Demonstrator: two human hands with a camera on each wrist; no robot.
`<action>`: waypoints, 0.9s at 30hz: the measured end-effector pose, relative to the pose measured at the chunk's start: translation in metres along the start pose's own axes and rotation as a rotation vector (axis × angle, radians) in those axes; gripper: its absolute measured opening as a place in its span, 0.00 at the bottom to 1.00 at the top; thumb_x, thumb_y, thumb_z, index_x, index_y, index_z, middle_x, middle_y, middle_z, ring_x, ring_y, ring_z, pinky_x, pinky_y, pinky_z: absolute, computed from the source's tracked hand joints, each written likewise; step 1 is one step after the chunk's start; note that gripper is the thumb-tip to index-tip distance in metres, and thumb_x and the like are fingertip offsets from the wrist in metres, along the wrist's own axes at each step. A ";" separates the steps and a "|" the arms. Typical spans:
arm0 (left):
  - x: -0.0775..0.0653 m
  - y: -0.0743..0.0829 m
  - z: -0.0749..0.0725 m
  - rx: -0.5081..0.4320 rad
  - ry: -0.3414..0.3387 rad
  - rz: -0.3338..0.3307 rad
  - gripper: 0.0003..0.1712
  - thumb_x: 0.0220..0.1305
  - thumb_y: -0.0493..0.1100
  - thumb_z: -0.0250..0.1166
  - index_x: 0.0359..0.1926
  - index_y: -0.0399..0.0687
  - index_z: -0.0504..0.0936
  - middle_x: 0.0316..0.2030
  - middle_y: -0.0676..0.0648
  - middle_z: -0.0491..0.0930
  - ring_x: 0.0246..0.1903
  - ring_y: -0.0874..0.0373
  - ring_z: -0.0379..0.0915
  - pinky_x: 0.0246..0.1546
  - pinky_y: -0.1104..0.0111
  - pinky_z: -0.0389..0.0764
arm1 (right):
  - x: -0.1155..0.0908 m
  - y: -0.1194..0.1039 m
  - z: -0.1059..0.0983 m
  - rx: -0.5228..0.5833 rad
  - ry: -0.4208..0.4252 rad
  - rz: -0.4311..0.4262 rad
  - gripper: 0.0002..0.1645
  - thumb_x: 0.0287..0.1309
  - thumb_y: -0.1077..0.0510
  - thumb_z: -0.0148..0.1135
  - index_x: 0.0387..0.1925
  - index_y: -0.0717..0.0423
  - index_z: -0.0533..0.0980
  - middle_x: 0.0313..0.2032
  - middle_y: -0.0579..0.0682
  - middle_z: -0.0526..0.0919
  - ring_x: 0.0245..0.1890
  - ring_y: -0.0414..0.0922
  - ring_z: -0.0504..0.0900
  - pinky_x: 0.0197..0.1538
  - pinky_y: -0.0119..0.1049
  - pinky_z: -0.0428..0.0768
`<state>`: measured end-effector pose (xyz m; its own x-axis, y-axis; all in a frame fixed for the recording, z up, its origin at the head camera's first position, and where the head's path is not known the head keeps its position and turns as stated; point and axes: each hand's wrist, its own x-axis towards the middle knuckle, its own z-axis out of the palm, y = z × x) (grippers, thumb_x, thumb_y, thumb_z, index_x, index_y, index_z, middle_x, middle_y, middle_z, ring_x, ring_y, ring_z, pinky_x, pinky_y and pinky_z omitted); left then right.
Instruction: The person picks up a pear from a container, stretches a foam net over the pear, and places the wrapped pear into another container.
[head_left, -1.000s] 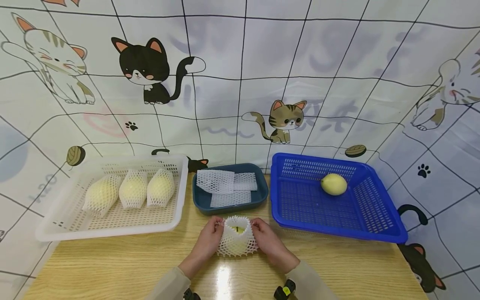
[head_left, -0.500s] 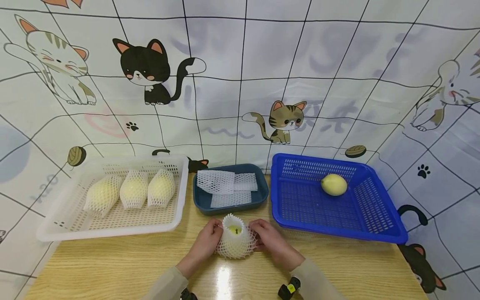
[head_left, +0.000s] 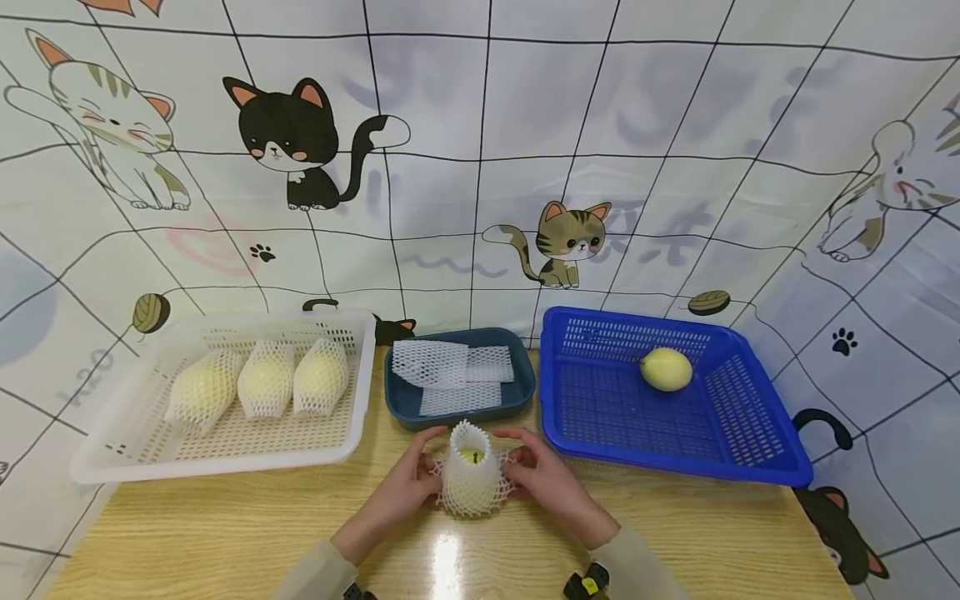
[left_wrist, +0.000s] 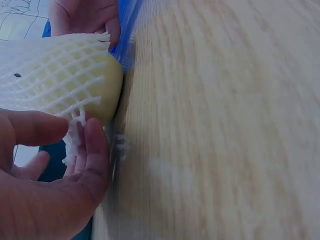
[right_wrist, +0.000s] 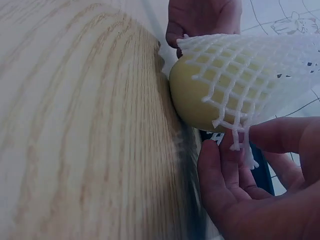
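A yellow pear [right_wrist: 192,97] stands upright on the wooden table, its dark stem showing through the top opening of a white foam net sleeve [head_left: 471,485]. The net covers most of the fruit; the wrist views show its bare underside below the ragged lower edge. My left hand [head_left: 402,486] pinches that edge between thumb and fingers on the left side. Opposite it, my right hand [head_left: 551,483] pinches the lower edge on the right, where loose strands [right_wrist: 245,145] hang between thumb and fingers.
Three netted pears [head_left: 266,379] lie in a white basket [head_left: 225,462] at the left. Flat foam nets [head_left: 457,375] fill a dark teal tray [head_left: 405,412] behind the hands. At the right, a blue basket [head_left: 600,425] holds one bare pear [head_left: 667,369].
The net's top has narrowed and stands taller round the stem. Both hands have shifted lower on its sides, their index fingers now stretched away from the net.
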<state>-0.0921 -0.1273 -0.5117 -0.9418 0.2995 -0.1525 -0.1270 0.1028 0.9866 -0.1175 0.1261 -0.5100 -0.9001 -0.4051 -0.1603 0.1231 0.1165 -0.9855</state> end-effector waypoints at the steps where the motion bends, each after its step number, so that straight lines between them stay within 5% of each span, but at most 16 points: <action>1: 0.000 0.000 -0.001 0.014 -0.004 0.013 0.43 0.63 0.25 0.57 0.78 0.42 0.56 0.38 0.43 0.71 0.31 0.56 0.70 0.31 0.67 0.77 | 0.000 0.000 0.000 -0.028 0.001 -0.015 0.32 0.67 0.66 0.61 0.71 0.60 0.68 0.38 0.53 0.77 0.39 0.44 0.78 0.40 0.38 0.84; 6: -0.002 0.002 -0.003 0.148 0.002 0.055 0.40 0.63 0.24 0.57 0.76 0.45 0.64 0.41 0.42 0.71 0.30 0.58 0.69 0.30 0.69 0.76 | -0.001 -0.002 0.003 -0.172 0.001 -0.080 0.33 0.62 0.69 0.61 0.69 0.59 0.72 0.38 0.56 0.77 0.34 0.43 0.77 0.35 0.35 0.83; 15: 0.003 -0.001 0.000 0.581 0.052 0.213 0.42 0.56 0.22 0.61 0.73 0.43 0.69 0.38 0.47 0.76 0.33 0.59 0.71 0.33 0.68 0.75 | 0.002 0.002 0.001 -0.260 -0.012 -0.103 0.32 0.61 0.69 0.60 0.68 0.66 0.70 0.38 0.54 0.78 0.34 0.44 0.77 0.33 0.33 0.80; 27: 0.004 -0.001 0.003 0.686 0.124 0.240 0.43 0.49 0.23 0.67 0.68 0.46 0.70 0.36 0.46 0.73 0.36 0.55 0.71 0.33 0.63 0.75 | 0.005 0.000 0.004 -0.528 0.020 -0.150 0.27 0.59 0.70 0.60 0.61 0.56 0.76 0.33 0.47 0.81 0.29 0.39 0.76 0.30 0.31 0.75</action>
<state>-0.0953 -0.1231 -0.5134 -0.9526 0.2832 0.1111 0.2721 0.6301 0.7273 -0.1204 0.1200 -0.5111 -0.9001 -0.4354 -0.0143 -0.2287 0.5003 -0.8351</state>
